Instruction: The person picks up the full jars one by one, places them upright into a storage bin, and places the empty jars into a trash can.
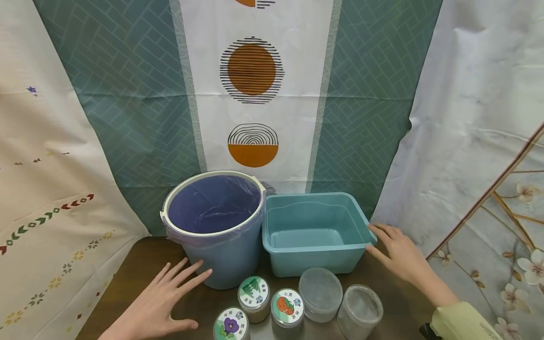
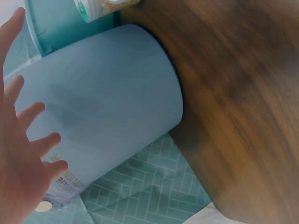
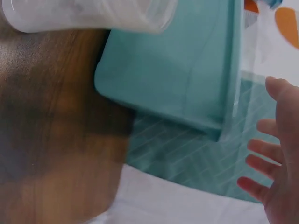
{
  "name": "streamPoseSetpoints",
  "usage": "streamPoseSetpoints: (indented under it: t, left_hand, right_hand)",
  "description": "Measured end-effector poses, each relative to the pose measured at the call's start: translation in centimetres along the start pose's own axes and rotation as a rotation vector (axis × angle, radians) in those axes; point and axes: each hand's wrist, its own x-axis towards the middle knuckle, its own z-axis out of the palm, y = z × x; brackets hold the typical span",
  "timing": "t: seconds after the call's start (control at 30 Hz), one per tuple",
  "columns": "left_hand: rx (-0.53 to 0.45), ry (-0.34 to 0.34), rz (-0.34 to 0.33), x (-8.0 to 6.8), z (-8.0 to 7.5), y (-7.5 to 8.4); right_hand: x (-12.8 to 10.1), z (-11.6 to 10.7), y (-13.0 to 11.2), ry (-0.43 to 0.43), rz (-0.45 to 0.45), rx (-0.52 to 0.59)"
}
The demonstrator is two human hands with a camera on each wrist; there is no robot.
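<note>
My left hand (image 1: 159,300) is spread with fingers apart, in front of a blue bucket (image 1: 233,259) lined with a thin clear plastic bag. In the left wrist view that hand (image 2: 21,154) stands beside the bucket wall (image 2: 107,102); whether it touches cannot be told. A teal rectangular tub (image 1: 312,259) stands right of the bucket. My right hand (image 1: 399,255) is at the tub's right rim, fingers loosely extended. The right wrist view shows this hand (image 3: 285,154) near the tub (image 3: 159,79), with a gap between them. Both hands hold nothing.
Three jars with picture lids, a purple flower (image 1: 231,326), green leaves (image 1: 254,293) and orange fruit (image 1: 287,309), stand at the front. Two clear jars (image 1: 320,295) are to their right. All stand on a dark wooden table (image 1: 136,269), with patterned cloths (image 1: 140,118) behind and beside it.
</note>
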Motion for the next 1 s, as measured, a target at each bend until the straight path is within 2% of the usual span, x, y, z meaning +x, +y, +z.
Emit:
streamPoseSetpoints:
  t: [0.2,0.37,0.57,0.7,0.87,1.0]
  left_hand:
    - [-0.009,0.011,-0.007,0.2,0.3,0.9]
    - [-0.06,0.004,-0.056,0.6,0.7,1.7]
    - [-0.086,0.031,-0.057,1.1,1.2,2.7]
    - [-0.084,0.041,-0.063,1.3,1.5,3.3]
    - [-0.091,0.059,-0.061,1.2,2.4,4.0]
    - [-0.122,0.057,-0.081,1.0,3.6,4.7]
  right_hand:
    - [0.6,1.7,1.4,0.038,0.053,0.067]
    - [0.9,2.7,2.2,0.018,0.126,0.161]
    - [0.9,3.4,2.5,0.001,0.186,0.264]
    - [0.9,3.6,2.4,-0.003,0.232,0.373]
    - [0.9,3.8,2.2,-0.054,0.308,0.481]
    - [0.9,4.1,2.3,-0.047,0.347,0.525]
